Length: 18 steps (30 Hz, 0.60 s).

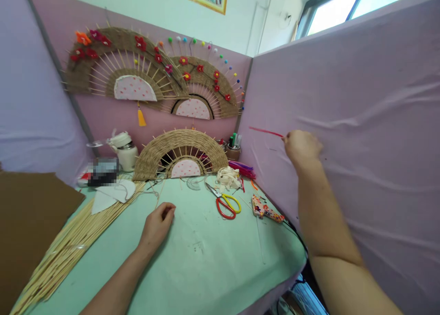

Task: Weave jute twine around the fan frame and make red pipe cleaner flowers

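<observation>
The lilac partition (364,136) rises close to my raised right arm; if I swing carelessly, I could brush its loose fabric. The green-covered table (206,264) is crowded along its back and left, so a low sweep of my left arm might scatter the bundle of pale sticks (77,241). The woven fan (182,138) stands at the back, and a bump could topple it. Near the right edge lies the patterned glue gun (263,207); its dark cord (299,236) runs over the side, so a tug on it could drag the gun off. The scissors (219,196) lie with their blades toward the fan, and reaching across them carelessly could mean a nick.

My right hand (304,146) is up before the partition, fingers closed; whether it touches the fabric, I can't tell. My left hand (160,221) hangs low over the table, fingers loosely curled; I can't tell whether it pinches anything. The slim red strip (266,131) is gripped near one end in my right hand, its free length pointing left, and could bend if knocked.
</observation>
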Each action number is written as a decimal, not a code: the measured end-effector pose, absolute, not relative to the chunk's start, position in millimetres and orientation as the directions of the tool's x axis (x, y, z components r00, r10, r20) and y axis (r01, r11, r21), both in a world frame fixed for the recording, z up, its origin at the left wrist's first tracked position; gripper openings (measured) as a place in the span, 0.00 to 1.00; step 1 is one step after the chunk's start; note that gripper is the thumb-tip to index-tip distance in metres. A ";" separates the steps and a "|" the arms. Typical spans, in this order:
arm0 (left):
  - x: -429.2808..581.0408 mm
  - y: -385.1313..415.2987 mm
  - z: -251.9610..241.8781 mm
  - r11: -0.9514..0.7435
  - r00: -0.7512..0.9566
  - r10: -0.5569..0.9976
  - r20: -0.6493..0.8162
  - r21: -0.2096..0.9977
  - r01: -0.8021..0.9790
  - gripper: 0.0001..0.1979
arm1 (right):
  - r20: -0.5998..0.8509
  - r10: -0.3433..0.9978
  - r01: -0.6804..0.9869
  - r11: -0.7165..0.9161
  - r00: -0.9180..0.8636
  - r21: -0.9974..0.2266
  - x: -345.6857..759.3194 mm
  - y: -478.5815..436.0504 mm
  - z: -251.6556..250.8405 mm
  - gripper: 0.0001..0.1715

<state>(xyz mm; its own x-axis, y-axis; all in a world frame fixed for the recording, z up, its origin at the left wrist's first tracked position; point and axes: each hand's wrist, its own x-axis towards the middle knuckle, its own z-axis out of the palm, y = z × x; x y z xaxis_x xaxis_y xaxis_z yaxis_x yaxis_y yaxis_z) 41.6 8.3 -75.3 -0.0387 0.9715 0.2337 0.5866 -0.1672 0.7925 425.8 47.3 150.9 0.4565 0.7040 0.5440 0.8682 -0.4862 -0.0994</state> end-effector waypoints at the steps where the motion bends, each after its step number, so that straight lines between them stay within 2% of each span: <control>1: 42.4 7.1 -73.8 -0.177 -0.035 0.970 0.242 0.793 0.584 0.12 | 0.592 0.679 0.887 -0.437 0.434 -0.149 421.8 30.7 152.5 0.21; 3: 44.2 2.4 -69.1 -0.215 -0.014 0.961 0.277 0.774 0.595 0.13 | 0.650 0.664 0.929 -0.283 0.370 -0.240 404.5 5.9 146.2 0.22; 6: 47.4 -10.5 -57.9 -0.359 0.064 0.904 0.424 0.666 0.654 0.15 | 0.594 0.776 0.924 0.039 0.211 -0.379 356.9 -4.5 113.9 0.18; 9: 51.9 -26.1 -46.1 -0.554 0.208 0.758 0.618 0.441 0.706 0.15 | 0.474 0.878 0.809 0.329 -0.073 -0.486 297.7 6.4 65.1 0.14; 11: 55.7 -33.6 -40.2 -0.645 0.301 0.640 0.707 0.282 0.711 0.11 | 0.442 0.858 0.714 0.481 -0.263 -0.509 262.4 14.2 32.8 0.10; 14: 61.4 -36.3 -36.3 -0.634 0.333 0.550 0.766 0.123 0.764 0.11 | 0.410 0.797 0.609 0.603 -0.443 -0.515 227.5 18.7 -4.4 0.08; 18: 63.3 -27.6 -40.3 -0.494 0.283 0.648 0.708 0.107 0.863 0.19 | 0.438 0.730 0.497 0.680 -0.524 -0.539 213.1 18.0 -29.7 0.11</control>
